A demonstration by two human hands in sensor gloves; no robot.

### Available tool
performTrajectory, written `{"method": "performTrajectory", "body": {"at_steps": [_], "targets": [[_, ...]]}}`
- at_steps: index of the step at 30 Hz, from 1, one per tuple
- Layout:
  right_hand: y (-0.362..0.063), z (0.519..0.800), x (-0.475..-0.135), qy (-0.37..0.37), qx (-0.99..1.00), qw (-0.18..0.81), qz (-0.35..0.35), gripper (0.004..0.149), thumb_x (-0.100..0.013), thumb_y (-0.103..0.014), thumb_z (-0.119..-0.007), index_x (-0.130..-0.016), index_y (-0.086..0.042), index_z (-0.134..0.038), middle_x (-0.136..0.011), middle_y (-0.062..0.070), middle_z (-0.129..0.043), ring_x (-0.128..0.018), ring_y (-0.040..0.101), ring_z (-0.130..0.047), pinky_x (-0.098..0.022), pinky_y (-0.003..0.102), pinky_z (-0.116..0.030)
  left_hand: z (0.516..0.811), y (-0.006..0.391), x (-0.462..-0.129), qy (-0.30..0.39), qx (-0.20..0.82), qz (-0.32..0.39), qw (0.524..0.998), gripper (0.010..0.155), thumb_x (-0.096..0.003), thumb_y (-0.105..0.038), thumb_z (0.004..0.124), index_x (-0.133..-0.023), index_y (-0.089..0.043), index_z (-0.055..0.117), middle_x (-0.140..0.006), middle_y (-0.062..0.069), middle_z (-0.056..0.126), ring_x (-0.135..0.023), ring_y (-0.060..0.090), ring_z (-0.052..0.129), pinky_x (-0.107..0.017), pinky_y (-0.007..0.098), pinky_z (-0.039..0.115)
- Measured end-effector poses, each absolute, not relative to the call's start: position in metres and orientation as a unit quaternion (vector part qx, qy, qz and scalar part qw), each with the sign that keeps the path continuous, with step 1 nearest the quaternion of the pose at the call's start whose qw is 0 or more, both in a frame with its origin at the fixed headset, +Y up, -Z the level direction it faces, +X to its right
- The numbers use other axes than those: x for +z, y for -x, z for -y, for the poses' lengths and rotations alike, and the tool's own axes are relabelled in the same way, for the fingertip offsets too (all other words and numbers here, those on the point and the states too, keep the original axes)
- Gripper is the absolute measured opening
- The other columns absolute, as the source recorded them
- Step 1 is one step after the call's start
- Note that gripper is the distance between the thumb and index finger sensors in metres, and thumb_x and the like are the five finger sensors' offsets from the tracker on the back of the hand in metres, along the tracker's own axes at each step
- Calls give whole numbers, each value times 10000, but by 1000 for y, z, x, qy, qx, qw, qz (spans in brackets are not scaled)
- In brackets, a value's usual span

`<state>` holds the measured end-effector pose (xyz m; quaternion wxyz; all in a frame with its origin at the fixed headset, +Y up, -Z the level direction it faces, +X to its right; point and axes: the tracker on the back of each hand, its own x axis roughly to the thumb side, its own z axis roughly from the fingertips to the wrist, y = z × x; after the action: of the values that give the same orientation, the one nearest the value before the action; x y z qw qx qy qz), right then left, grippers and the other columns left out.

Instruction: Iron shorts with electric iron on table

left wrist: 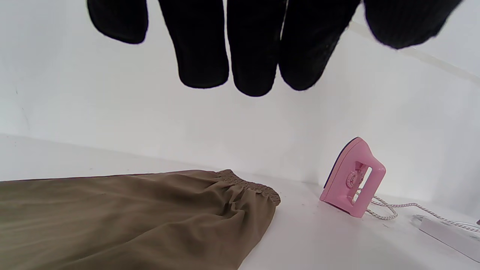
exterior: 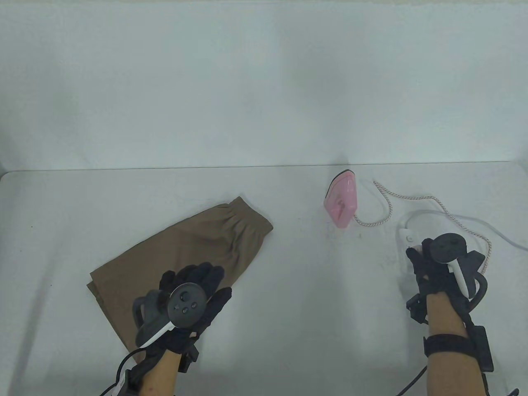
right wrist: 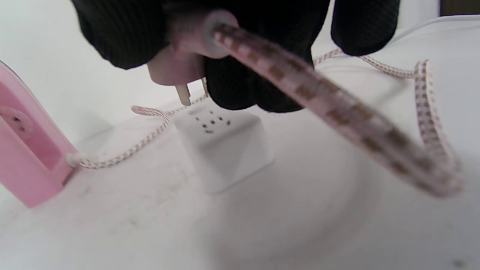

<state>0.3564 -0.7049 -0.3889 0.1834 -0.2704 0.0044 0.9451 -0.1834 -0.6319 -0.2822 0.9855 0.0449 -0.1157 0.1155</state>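
Observation:
Brown shorts [exterior: 185, 247] lie flat on the white table at the left; they also show in the left wrist view [left wrist: 131, 217]. My left hand [exterior: 194, 288] rests open over their near edge, fingers [left wrist: 255, 56] stretched out. A pink iron [exterior: 342, 202] stands upright on its heel near the back wall, also in the left wrist view [left wrist: 354, 178] and the right wrist view [right wrist: 26, 157]. My right hand [exterior: 425, 264] grips the iron's pink plug [right wrist: 176, 71] just above a white power strip [right wrist: 221, 146], prongs pointing down.
The iron's braided cord [exterior: 387, 206] loops across the table from the iron to my right hand. The power strip [exterior: 408, 235] has a white cable [exterior: 486, 225] running off to the right. A white wall stands behind the table's far edge.

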Motion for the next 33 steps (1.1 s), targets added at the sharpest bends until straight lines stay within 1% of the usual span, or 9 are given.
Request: {"method": "performTrajectory", "body": {"at_steps": [4,8,10,18,25,33], "targets": [[-352,715,-395,275,945,173,-23,661,-527,-551,-755,-1080,-227,-594,-852,22,-938,-642,205,-994,-631,577,-733,632,184,-282,-44,114,112,986,629,-506,-646,655,-1047,-330,719,-1125,-6,764,-1040,358,771,-752,685,536],[-350,717,-397,282,947,152,-23,664,-524,-559,-756,-1080,-232,-599,-835,21,-942,-627,199,-991,-632,574,-733,631,185,-282,-45,116,109,986,629,-507,-645,655,-1048,-331,717,-1125,-6,764,-1041,360,770,-753,684,536],[-351,717,-397,284,947,144,-37,664,-529,-566,-746,-1084,-237,-592,-831,11,-938,-619,190,-988,-634,571,-733,631,186,-283,-45,116,109,986,628,-506,-646,655,-1047,-333,716,-1125,-6,763,-1040,358,770,-753,684,535],[-348,716,-398,285,949,130,-35,651,-526,-576,-747,-1084,-274,-601,-753,-9,-942,-571,178,-963,-637,576,-726,631,186,-283,-45,116,110,986,627,-507,-645,655,-1047,-332,716,-1125,-7,763,-1040,360,769,-753,684,536],[-350,719,-400,292,944,146,-44,655,-525,-583,-741,-1084,-272,-598,-726,-8,-943,-550,183,-957,-637,582,-722,632,186,-283,-44,117,110,986,629,-506,-647,655,-1047,-332,717,-1126,-6,762,-1041,359,769,-753,685,535],[-342,719,-406,293,951,88,-53,662,-530,-583,-721,-1087,-248,-594,-705,-25,-944,-536,180,-960,-635,586,-722,633,186,-284,-41,114,109,987,629,-506,-646,655,-1046,-330,718,-1125,-5,765,-1040,358,771,-752,685,536]]}}
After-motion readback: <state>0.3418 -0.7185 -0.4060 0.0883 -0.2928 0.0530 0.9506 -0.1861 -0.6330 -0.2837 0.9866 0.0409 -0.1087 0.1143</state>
